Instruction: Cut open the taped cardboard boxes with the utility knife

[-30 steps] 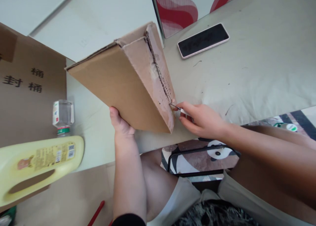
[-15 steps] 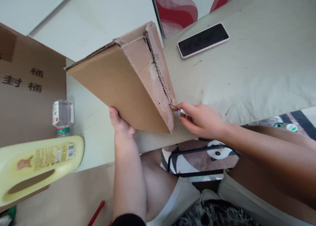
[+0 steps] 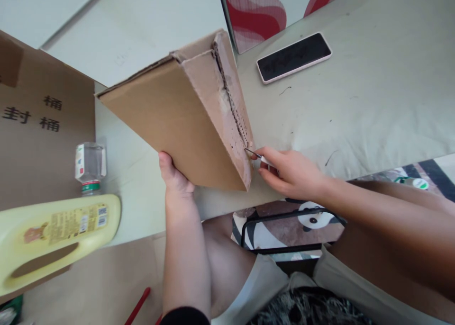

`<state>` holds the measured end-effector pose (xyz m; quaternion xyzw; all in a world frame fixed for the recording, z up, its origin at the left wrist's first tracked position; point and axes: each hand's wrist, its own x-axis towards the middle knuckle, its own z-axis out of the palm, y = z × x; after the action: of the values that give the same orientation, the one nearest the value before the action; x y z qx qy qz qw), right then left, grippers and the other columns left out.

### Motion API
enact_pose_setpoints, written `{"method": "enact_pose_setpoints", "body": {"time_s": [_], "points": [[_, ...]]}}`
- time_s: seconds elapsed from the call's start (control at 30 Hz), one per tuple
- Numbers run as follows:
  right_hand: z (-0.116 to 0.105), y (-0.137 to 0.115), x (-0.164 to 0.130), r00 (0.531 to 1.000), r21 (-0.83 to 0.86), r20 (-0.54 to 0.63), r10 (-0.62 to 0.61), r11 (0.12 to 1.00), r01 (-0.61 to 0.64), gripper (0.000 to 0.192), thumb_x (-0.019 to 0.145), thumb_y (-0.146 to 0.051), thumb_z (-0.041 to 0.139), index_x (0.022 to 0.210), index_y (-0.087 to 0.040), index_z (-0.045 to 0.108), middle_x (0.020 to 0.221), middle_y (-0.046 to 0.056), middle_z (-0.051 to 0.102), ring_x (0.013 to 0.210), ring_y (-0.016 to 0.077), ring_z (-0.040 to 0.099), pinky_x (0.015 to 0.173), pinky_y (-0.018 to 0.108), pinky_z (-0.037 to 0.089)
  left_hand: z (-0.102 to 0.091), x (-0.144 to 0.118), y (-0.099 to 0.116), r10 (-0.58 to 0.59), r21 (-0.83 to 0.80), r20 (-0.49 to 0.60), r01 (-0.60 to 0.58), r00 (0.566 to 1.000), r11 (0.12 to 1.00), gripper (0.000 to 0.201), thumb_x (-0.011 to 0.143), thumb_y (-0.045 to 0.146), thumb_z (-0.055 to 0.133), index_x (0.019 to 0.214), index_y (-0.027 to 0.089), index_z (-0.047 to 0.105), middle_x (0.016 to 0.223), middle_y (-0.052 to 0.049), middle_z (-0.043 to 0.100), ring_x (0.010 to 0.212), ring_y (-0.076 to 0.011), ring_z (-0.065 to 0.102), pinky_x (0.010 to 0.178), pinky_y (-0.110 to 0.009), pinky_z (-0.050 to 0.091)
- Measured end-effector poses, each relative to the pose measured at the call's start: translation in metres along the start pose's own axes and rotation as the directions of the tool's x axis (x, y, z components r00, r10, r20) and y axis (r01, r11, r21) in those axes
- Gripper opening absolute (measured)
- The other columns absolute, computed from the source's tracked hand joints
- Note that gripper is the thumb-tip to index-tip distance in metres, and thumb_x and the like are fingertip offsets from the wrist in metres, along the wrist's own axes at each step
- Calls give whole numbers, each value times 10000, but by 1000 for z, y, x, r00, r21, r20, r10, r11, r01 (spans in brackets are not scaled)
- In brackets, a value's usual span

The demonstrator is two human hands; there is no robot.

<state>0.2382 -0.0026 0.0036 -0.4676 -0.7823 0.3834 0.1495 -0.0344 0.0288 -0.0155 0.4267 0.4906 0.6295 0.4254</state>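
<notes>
The cardboard piece [image 3: 185, 116] tipped a touch rightward above the left hand [image 3: 174, 178]; the blade tip [image 3: 251, 151] held by the right hand's fingers [image 3: 265, 160] barely crept.

A home floor workspace: a phone [image 3: 294, 58], a detergent jug [image 3: 53, 237], a small bottle [image 3: 89, 166] and cardboard cartons [image 3: 39, 140] surround a panda-print stool [image 3: 284, 228].
</notes>
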Motion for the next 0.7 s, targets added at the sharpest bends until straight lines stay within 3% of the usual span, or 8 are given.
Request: {"method": "enact_pose_setpoints", "body": {"time_s": [0.27, 0.7], "points": [[0, -1, 0, 1000, -11, 8, 13, 1000, -13, 403, 922, -319, 415, 1262, -145, 544, 668, 4, 592, 536, 157, 460, 553, 276, 277, 5, 0, 2, 18, -24, -26, -19, 999, 1000, 700, 663, 819, 689, 1115, 288, 742, 1235, -49, 747, 1302, -311, 613, 1111, -393, 510], [2, 0, 0, 1000, -3, -2, 0, 1000, 0, 341, 927, -320, 413, 1201, -162, 543, 689, 9, 613, 534, 151, 469, 556, 276, 279, 5, -1, 2, 4, -15, -37, -4, 999, 1000, 701, 661, 833, 683, 1124, 311, 741, 1237, -41, 750, 1308, -311, 615, 1130, -400, 499]]}}
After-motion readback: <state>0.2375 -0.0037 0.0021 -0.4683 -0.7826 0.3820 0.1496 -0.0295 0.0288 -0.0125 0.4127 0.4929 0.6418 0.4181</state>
